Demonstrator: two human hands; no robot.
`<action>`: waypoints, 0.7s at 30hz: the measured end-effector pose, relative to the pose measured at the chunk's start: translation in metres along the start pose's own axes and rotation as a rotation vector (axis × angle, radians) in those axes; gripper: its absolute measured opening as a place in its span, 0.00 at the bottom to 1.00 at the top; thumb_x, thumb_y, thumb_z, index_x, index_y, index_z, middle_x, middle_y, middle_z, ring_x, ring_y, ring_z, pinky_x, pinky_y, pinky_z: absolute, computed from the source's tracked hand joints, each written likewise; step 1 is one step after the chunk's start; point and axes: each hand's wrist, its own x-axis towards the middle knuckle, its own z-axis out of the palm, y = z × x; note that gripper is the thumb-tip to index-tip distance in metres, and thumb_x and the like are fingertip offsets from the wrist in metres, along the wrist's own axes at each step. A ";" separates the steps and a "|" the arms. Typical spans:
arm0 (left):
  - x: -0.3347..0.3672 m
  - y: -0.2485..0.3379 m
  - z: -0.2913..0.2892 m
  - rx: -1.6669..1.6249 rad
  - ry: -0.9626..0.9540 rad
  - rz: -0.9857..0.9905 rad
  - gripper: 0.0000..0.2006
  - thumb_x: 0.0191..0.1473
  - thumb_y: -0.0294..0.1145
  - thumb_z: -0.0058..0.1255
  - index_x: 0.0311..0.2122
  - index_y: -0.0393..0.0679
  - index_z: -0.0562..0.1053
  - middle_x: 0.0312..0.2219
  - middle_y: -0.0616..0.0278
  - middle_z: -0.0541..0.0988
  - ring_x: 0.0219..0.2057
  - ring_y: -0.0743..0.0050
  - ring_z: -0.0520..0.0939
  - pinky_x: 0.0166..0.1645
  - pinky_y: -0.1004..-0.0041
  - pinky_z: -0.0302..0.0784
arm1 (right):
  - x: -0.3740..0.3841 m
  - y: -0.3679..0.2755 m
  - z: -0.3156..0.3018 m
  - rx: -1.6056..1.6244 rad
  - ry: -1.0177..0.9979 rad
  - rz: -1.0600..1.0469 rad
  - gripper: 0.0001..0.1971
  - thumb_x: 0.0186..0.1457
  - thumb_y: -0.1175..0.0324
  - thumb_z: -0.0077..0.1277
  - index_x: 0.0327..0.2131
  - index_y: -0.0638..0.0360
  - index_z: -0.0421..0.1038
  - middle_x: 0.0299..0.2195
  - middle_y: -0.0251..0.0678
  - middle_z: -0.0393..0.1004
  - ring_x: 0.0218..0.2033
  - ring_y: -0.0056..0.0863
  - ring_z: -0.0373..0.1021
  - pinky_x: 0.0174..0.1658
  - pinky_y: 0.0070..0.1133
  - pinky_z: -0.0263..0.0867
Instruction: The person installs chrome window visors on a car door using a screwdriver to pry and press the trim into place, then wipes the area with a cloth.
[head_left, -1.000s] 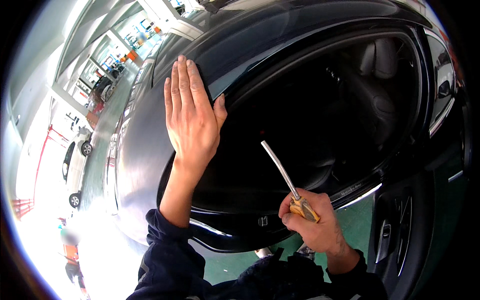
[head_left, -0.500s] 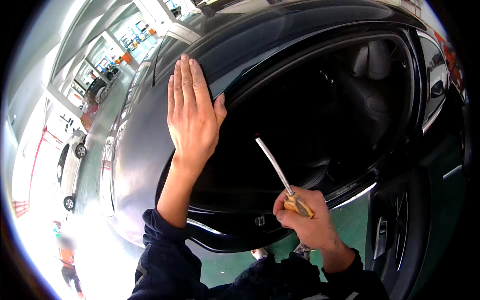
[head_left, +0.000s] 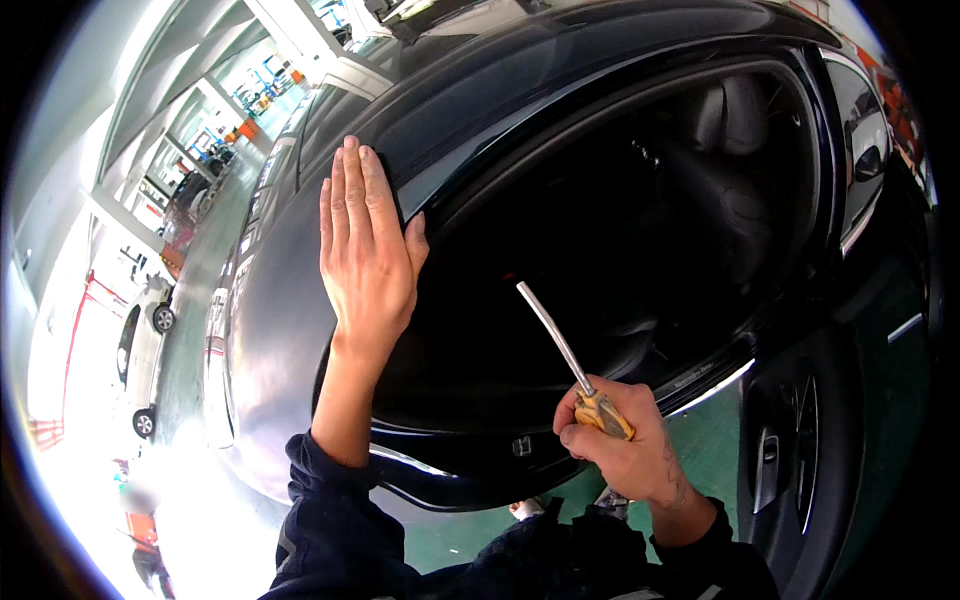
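My left hand (head_left: 368, 255) lies flat, fingers straight and together, on the dark body panel (head_left: 275, 290) of a car, at the edge of its door opening. The thumb stands a little apart, and I see nothing in that hand. In my right hand (head_left: 620, 440) is a screwdriver (head_left: 558, 342), its yellow and black handle wrapped by my fingers. The metal shaft points up and left over the dark door opening, apart from the panel. What shape its tip has, I cannot make out.
The car door (head_left: 785, 450) stands open at lower right. Inside the opening a dark seat (head_left: 735, 120) shows. A white car (head_left: 140, 350) is at the far left, and a person (head_left: 145, 535) is at lower left. Green floor (head_left: 440, 535) lies near my feet.
My left hand has slid down and slightly left along the panel, still flat. The right hand and screwdriver have shifted slightly down and right. The view has moved a little too.
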 end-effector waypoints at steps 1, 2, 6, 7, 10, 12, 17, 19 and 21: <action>-0.001 0.000 0.000 0.002 0.001 0.000 0.38 0.58 0.30 0.54 0.70 0.32 0.55 0.69 0.41 0.59 0.71 0.43 0.60 0.75 0.55 0.54 | 0.001 0.001 0.001 0.004 -0.009 0.000 0.06 0.58 0.69 0.53 0.32 0.62 0.72 0.21 0.32 0.71 0.20 0.19 0.68 0.28 0.20 0.65; -0.001 0.000 0.000 0.003 0.003 0.000 0.38 0.57 0.30 0.55 0.71 0.32 0.55 0.69 0.40 0.59 0.71 0.43 0.60 0.75 0.55 0.54 | 0.002 0.001 0.003 -0.001 -0.010 -0.006 0.06 0.58 0.70 0.53 0.32 0.62 0.72 0.21 0.31 0.71 0.20 0.19 0.68 0.27 0.20 0.64; 0.012 0.005 0.002 0.015 0.018 0.021 0.37 0.59 0.30 0.53 0.70 0.30 0.54 0.69 0.38 0.59 0.71 0.41 0.60 0.74 0.54 0.54 | 0.005 -0.002 0.008 -0.017 -0.027 -0.025 0.06 0.58 0.70 0.53 0.32 0.62 0.72 0.21 0.31 0.71 0.20 0.19 0.68 0.27 0.20 0.64; 0.010 0.003 0.003 0.005 0.016 0.029 0.36 0.60 0.30 0.52 0.70 0.29 0.55 0.69 0.37 0.59 0.70 0.41 0.60 0.74 0.54 0.55 | 0.004 -0.002 0.009 -0.020 -0.026 -0.020 0.06 0.58 0.70 0.53 0.32 0.62 0.72 0.21 0.31 0.71 0.20 0.19 0.68 0.27 0.20 0.64; 0.006 0.002 0.002 -0.013 0.018 0.030 0.35 0.60 0.31 0.51 0.70 0.30 0.55 0.68 0.37 0.60 0.70 0.40 0.60 0.74 0.53 0.55 | 0.001 -0.002 0.007 -0.039 -0.003 -0.013 0.06 0.58 0.69 0.54 0.32 0.62 0.73 0.21 0.32 0.71 0.20 0.19 0.68 0.27 0.20 0.65; 0.001 0.000 0.000 -0.007 0.025 0.022 0.35 0.61 0.31 0.51 0.70 0.30 0.55 0.68 0.37 0.60 0.70 0.40 0.61 0.74 0.53 0.55 | -0.004 -0.002 0.008 -0.022 0.023 -0.027 0.06 0.58 0.69 0.54 0.32 0.62 0.73 0.21 0.32 0.72 0.20 0.19 0.68 0.28 0.20 0.65; 0.012 0.005 0.002 0.005 0.052 0.029 0.35 0.61 0.30 0.51 0.70 0.31 0.55 0.68 0.37 0.60 0.70 0.41 0.62 0.74 0.53 0.55 | -0.003 -0.001 0.008 0.000 0.011 -0.047 0.07 0.58 0.69 0.54 0.32 0.63 0.73 0.22 0.33 0.73 0.21 0.21 0.70 0.29 0.21 0.67; 0.010 0.006 0.004 -0.007 0.039 0.037 0.35 0.61 0.30 0.51 0.70 0.31 0.55 0.68 0.37 0.60 0.70 0.41 0.61 0.74 0.54 0.55 | -0.002 0.001 0.007 -0.012 0.000 -0.021 0.07 0.58 0.68 0.54 0.32 0.63 0.73 0.22 0.33 0.73 0.21 0.21 0.71 0.29 0.21 0.67; 0.007 0.004 0.004 -0.005 0.028 0.043 0.34 0.61 0.30 0.51 0.70 0.31 0.55 0.68 0.37 0.60 0.70 0.41 0.61 0.74 0.54 0.55 | -0.002 -0.001 0.011 0.013 -0.006 -0.012 0.07 0.58 0.68 0.54 0.32 0.63 0.73 0.22 0.33 0.72 0.21 0.21 0.70 0.29 0.21 0.67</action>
